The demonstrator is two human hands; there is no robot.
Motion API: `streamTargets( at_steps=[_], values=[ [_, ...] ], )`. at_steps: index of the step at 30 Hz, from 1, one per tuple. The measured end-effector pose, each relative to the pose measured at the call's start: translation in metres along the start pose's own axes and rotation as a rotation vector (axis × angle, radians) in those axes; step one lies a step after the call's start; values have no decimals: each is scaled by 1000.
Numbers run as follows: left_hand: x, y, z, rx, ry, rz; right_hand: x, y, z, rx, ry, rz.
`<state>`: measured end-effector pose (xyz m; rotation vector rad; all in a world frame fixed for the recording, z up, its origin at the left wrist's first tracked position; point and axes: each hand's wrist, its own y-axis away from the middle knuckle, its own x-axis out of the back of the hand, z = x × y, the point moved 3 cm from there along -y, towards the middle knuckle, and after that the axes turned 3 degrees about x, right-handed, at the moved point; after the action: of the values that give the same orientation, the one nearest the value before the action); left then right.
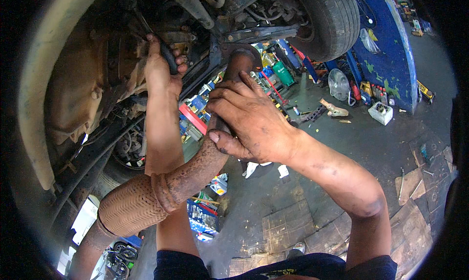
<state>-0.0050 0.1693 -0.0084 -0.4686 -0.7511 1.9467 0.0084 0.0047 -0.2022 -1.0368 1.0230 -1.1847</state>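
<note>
Overhead is the underside of a raised vehicle. My left hand [160,67] reaches up beside the brown-stained metal housing [80,92], its fingers closed around the dark handle of a ratchet [167,57]. The ratchet's shaft runs up and left into shadow, where its far end is hard to make out. My right hand [251,116] is wrapped around a rusty exhaust pipe [195,170], just below its flanged upper end [255,57]. Lower left, the pipe widens into a braided flex section [131,206] that passes in front of my left forearm.
A tyre [330,23] hangs at the upper right, next to a blue lift post [386,50]. On the floor stand a fan [338,84] and a white container [380,113]. Flattened cardboard [288,226] covers part of the floor. A curved pipe [36,89] borders the far left.
</note>
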Motion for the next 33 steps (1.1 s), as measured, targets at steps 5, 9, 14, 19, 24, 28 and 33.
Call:
streamTargets(
  at_steps=[5,9,14,19,24,28,33],
  values=[
    [-19,-2,-19,-46,-36,117,-1,-4,2,-11,-3,-39],
    [-59,1,-40,-41,145,78,1,-3,3,0,11,-25],
    [-86,-8,-21,-40,330,-114,5,1,1,24,-10,40],
    [-76,-18,-17,39,305,-165,-1,-1,2,-28,-25,-82],
    [-46,-9,-16,34,155,-110,2,-1,1,6,1,-17],
    [-15,1,5,15,48,-64,2,-2,2,16,-15,4],
    [-6,5,8,22,-123,-66,-1,-4,3,13,-9,-4]
  ],
)
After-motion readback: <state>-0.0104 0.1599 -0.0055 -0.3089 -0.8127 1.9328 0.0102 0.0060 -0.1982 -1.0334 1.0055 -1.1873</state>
